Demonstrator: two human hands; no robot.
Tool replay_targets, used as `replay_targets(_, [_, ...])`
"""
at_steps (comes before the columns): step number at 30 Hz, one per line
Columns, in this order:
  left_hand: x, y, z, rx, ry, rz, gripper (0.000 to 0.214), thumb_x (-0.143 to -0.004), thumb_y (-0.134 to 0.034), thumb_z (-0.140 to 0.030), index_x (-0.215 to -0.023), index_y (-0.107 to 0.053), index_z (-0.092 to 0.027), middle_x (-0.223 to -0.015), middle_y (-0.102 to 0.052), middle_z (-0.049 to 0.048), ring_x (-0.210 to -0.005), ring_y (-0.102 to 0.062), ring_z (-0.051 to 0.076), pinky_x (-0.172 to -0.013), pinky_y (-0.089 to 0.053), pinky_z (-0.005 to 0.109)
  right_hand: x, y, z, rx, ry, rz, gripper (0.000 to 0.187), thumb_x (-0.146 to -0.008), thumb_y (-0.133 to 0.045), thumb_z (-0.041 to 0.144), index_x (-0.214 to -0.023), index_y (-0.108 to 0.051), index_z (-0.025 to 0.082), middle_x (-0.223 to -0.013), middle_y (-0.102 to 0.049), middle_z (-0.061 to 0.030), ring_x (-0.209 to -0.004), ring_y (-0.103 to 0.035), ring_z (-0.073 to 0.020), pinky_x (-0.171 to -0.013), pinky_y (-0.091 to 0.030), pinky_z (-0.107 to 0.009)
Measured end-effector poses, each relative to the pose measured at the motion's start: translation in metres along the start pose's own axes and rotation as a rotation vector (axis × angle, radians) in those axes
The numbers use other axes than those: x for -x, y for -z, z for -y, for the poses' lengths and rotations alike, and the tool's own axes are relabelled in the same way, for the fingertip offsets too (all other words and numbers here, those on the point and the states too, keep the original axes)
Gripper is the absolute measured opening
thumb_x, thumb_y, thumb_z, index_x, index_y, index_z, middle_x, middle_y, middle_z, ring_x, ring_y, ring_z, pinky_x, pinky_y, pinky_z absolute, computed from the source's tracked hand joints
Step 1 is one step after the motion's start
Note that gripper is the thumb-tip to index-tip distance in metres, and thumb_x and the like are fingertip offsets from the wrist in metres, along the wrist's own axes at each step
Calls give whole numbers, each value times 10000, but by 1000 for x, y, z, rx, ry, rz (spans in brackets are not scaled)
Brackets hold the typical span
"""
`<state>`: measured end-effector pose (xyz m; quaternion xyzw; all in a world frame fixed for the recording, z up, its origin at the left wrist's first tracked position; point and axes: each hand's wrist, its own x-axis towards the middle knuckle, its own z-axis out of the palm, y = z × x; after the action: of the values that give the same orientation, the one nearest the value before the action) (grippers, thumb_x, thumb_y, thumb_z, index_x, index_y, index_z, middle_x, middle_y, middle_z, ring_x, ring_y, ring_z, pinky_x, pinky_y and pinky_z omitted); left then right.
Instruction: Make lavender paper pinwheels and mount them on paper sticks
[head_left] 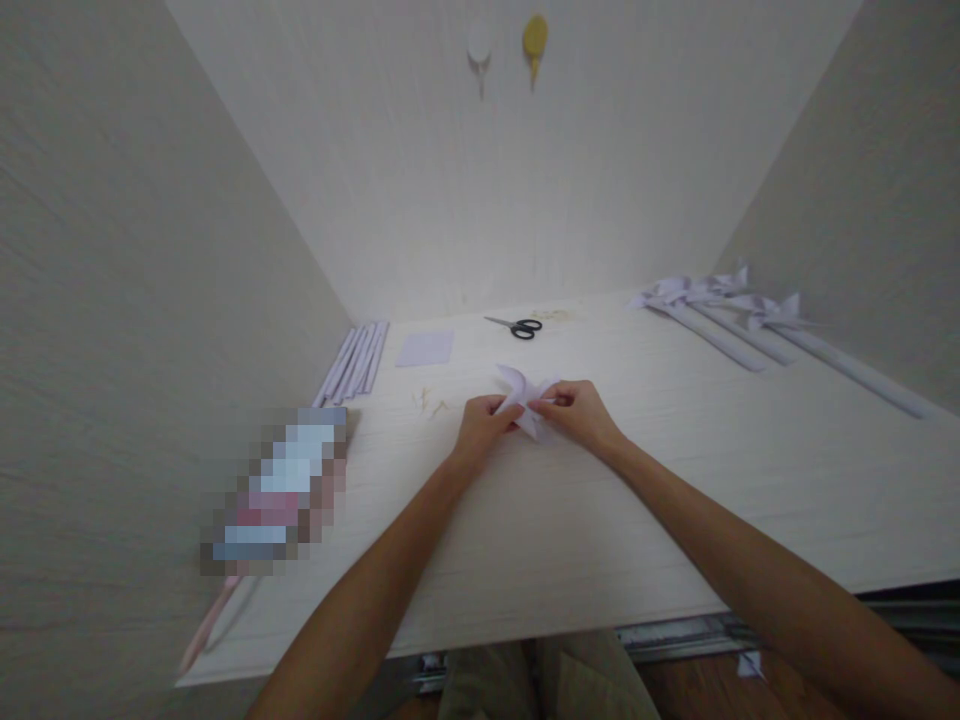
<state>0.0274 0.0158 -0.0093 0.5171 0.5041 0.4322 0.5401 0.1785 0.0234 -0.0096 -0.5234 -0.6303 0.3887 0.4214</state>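
A pale paper pinwheel (514,380) with folded, curved blades is held just above the white table, between my two hands. My left hand (481,425) pinches its left side, thumb near the middle of the paper. From the other side, my right hand (581,408) has thumb and fingertips closed on the right part, close to the centre. Whether a small piece sits between the right fingertips is hidden. Left of my left hand lie several thin, pale yellowish bits (429,402). Beyond the pinwheel rest black-handled scissors (517,327), blades pointing left.
Several rolled paper sticks (354,362) lie at the back left, beside a square paper sheet (425,349). Pinwheels on paper sticks (716,338) lie along the right wall. More thin bits (551,315) are behind the scissors. A blurred-out object (289,490) stands at the left edge.
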Motion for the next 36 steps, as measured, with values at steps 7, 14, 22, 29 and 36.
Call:
replay_targets(7, [1,-1,-3,2,14,-21,134,-580,-590,-239,-633,-632,-124,-577,-586,-14,-571,-538,108,-624,-447,256,1,0,2,24,16,-22,273,-585,-629,392,-534,-572,129,-475,-522,1,-430,-417,-83,-401,-304,-216])
replay_targets(14, [4,-1,-6,-14,4,-29,163,-578,-603,-253,-665,-646,-122,-605,-602,-4,-576,-545,105,-624,-445,250,1,-2,3,-6,29,-44,246,-588,-632,372,-546,-581,135,-495,-529,-3,-449,-425,-90,-406,-311,-219])
replay_targets(22, [4,-2,-3,-1,-19,-17,159,-595,-583,-251,-671,-643,-125,-622,-601,-5,-586,-539,106,-648,-449,264,3,-2,8,-353,44,-51,568,-503,-700,230,-1008,-439,207,-703,-565,36,-592,-542,-107,-555,-437,-231])
replay_targets(29, [6,-1,-7,-149,-40,52,166,-606,-562,-248,-658,-649,-117,-569,-577,-7,-533,-497,97,-553,-406,221,0,8,8,-199,10,88,621,-511,-691,190,-1078,-438,204,-659,-562,45,-487,-483,-74,-431,-358,-181])
replay_targets(36, [3,3,-4,-292,-29,177,173,-606,-545,-261,-621,-633,-112,-524,-535,-21,-500,-469,96,-513,-370,217,-1,19,12,-32,12,183,514,-506,-682,154,-995,-527,183,-654,-564,42,-435,-428,-43,-400,-309,-171])
